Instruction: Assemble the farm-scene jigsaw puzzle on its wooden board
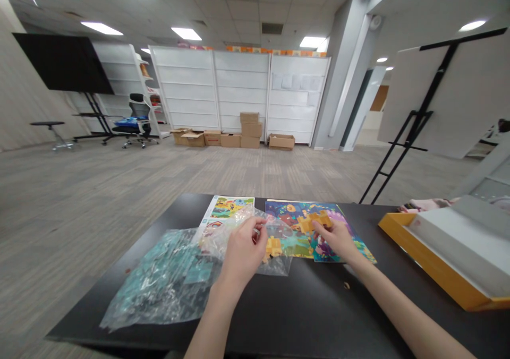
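My left hand (246, 245) pinches the edge of a clear plastic bag (281, 265) that has some yellow puzzle pieces (273, 246) in it. Several joined yellow puzzle pieces (314, 221) are between the fingers of my right hand (337, 238), above a colourful picture board (297, 246). Left of my left hand lies a larger clear bag (159, 279) full of teal pieces. Behind the bags is a white picture sheet (229, 207), partly covered by the plastic.
A yellow-edged open box (438, 274) with a white inside stands at the right of the black table (287, 316). A small brown scrap (346, 285) lies near my right forearm. Cardboard boxes (250, 130) and a chair (137, 120) stand far behind.
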Demonstrator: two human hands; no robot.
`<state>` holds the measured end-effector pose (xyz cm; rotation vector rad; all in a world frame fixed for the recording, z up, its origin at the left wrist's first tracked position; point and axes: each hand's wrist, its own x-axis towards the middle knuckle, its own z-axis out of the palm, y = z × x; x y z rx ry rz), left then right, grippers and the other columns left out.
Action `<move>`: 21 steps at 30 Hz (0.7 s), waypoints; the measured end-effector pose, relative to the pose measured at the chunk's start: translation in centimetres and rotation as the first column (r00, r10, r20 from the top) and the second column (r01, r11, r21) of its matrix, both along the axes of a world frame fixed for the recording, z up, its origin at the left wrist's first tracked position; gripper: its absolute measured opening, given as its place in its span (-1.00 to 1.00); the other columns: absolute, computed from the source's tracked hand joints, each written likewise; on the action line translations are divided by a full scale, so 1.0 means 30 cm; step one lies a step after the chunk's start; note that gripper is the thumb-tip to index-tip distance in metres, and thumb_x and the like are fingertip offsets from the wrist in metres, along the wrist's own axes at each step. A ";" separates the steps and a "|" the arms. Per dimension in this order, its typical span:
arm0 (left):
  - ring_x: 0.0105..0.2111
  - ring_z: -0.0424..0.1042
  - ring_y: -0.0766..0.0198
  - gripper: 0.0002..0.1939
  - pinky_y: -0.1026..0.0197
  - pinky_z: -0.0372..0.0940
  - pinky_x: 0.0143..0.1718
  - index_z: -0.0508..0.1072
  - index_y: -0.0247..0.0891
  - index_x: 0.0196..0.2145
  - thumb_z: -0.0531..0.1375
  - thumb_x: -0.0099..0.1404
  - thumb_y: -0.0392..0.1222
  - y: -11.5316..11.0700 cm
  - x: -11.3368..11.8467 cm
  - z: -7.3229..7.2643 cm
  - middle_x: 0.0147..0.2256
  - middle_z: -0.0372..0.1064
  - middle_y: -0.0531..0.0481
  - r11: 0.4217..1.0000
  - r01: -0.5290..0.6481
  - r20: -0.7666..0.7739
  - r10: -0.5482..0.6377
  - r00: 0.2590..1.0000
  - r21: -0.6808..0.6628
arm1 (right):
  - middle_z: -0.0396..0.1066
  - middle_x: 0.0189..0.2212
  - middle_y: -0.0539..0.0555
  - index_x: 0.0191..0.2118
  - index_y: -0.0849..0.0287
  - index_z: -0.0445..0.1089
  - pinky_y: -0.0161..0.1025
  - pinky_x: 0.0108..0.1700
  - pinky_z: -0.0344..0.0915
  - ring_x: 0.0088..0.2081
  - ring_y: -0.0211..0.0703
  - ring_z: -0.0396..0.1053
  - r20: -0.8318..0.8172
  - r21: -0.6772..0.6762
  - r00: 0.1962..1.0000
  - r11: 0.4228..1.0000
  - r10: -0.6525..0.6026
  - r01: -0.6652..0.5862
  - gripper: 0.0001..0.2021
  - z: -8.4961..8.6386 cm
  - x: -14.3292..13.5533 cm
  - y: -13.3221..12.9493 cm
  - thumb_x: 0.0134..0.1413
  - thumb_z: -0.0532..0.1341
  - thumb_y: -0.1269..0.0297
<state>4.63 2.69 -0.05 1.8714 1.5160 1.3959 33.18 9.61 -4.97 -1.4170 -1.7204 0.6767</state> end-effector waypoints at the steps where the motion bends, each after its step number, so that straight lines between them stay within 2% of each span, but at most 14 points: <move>1: -0.50 0.47 0.36 -0.83 0.31 0.33 -0.43 0.49 -0.23 -0.19 0.12 0.30 -0.27 0.001 0.000 0.001 -0.35 0.53 0.02 1.000 -0.001 0.002 0.001 1.000 -0.003 | 0.41 -0.63 0.05 -0.53 0.15 0.36 -0.23 -0.50 0.23 -0.61 -0.18 0.28 -0.087 -0.057 0.996 0.998 0.010 -0.015 -0.50 0.013 0.003 -0.009 0.13 0.19 -0.21; 4: -0.49 0.48 0.35 -0.82 0.31 0.34 -0.42 0.49 -0.22 -0.17 0.12 0.31 -0.27 0.000 0.000 0.008 -0.34 0.54 0.02 1.000 0.007 0.006 -0.007 1.000 0.000 | 0.35 -0.69 0.01 -0.59 0.16 0.33 -0.28 -0.55 0.17 -0.66 -0.28 0.21 -0.245 -0.233 0.961 0.955 0.126 -0.184 -0.48 0.057 -0.021 -0.052 0.08 0.26 -0.21; 6: -0.49 0.48 0.35 -0.82 0.32 0.34 -0.43 0.49 -0.21 -0.18 0.12 0.31 -0.27 -0.001 0.002 0.011 -0.34 0.54 0.02 1.000 0.010 0.001 -0.010 1.000 0.010 | 0.38 -0.67 0.00 -0.53 0.19 0.38 -0.32 -0.55 0.19 -0.65 -0.30 0.24 -0.285 -0.345 0.926 0.875 0.248 -0.340 -0.52 0.081 -0.078 -0.083 0.06 0.31 -0.18; 8: -0.48 0.49 0.34 -0.83 0.32 0.34 -0.44 0.50 -0.21 -0.19 0.12 0.30 -0.27 0.001 0.003 0.011 -0.35 0.54 0.03 1.000 0.007 -0.004 -0.006 1.000 0.021 | 0.40 -0.66 -0.01 -0.47 0.21 0.42 -0.34 -0.54 0.23 -0.64 -0.31 0.28 -0.310 -0.398 0.895 0.811 0.322 -0.430 -0.53 0.098 -0.163 -0.104 0.02 0.33 -0.18; 10: -0.47 0.50 0.33 -0.83 0.32 0.34 -0.45 0.50 -0.20 -0.20 0.12 0.30 -0.27 0.004 0.005 0.010 -0.34 0.54 0.02 1.000 0.003 -0.005 -0.003 1.000 0.028 | 0.40 -0.65 -0.03 -0.44 0.21 0.43 -0.36 -0.55 0.25 -0.63 -0.31 0.30 -0.348 -0.414 0.870 0.776 0.348 -0.476 -0.54 0.105 -0.257 -0.107 -0.01 0.35 -0.17; 12: -0.45 0.50 0.32 -0.83 0.32 0.34 -0.45 0.49 -0.20 -0.19 0.12 0.30 -0.26 0.008 0.007 0.010 -0.33 0.54 0.01 1.000 0.002 -0.006 -0.002 1.000 0.031 | 0.38 -0.67 -0.05 -0.44 0.21 0.42 -0.38 -0.58 0.23 -0.64 -0.33 0.28 -0.375 -0.423 0.862 0.764 0.342 -0.487 -0.55 0.100 -0.339 -0.097 -0.02 0.36 -0.15; 15: -0.44 0.51 0.31 -0.82 0.31 0.36 -0.43 0.49 -0.19 -0.18 0.12 0.30 -0.26 0.010 0.009 0.013 -0.31 0.55 0.00 1.000 -0.008 -0.017 0.008 1.000 0.029 | 0.37 -0.67 -0.05 -0.49 0.21 0.38 -0.41 -0.65 0.11 -0.70 -0.39 0.18 -0.349 -0.465 0.852 0.718 0.390 -0.519 -0.61 0.080 -0.419 -0.078 0.06 0.33 -0.06; 18: -0.45 0.49 0.32 -0.81 0.30 0.35 -0.42 0.50 -0.19 -0.17 0.12 0.30 -0.26 0.008 0.008 0.013 -0.29 0.55 0.00 1.000 -0.004 -0.025 0.005 1.000 0.028 | 0.34 -0.69 -0.08 -0.47 0.21 0.39 -0.42 -0.70 -0.01 -0.73 -0.42 0.11 -0.242 -0.434 0.845 0.726 0.477 -0.534 -0.67 0.070 -0.444 -0.069 0.09 0.31 0.03; 20: -0.46 0.48 0.32 -0.81 0.30 0.35 -0.42 0.49 -0.19 -0.16 0.12 0.31 -0.26 0.007 0.006 0.010 -0.29 0.54 0.00 1.000 0.003 -0.023 -0.002 1.000 0.031 | 0.34 -0.68 -0.10 -0.26 0.21 0.45 -0.43 -0.69 0.02 -0.72 -0.39 0.14 -0.180 -0.395 0.863 0.768 0.473 -0.503 -0.71 0.085 -0.426 -0.071 0.10 0.31 0.04; 21: -0.47 0.48 0.33 -0.81 0.29 0.35 -0.42 0.49 -0.20 -0.16 0.12 0.31 -0.25 0.007 0.005 0.008 -0.29 0.54 0.01 0.999 0.004 -0.022 -0.003 1.000 0.033 | 0.37 -0.66 -0.10 -0.13 0.21 0.44 -0.42 -0.68 0.05 -0.71 -0.37 0.17 -0.147 -0.387 0.873 0.785 0.465 -0.483 -0.66 0.100 -0.404 -0.074 0.11 0.30 0.04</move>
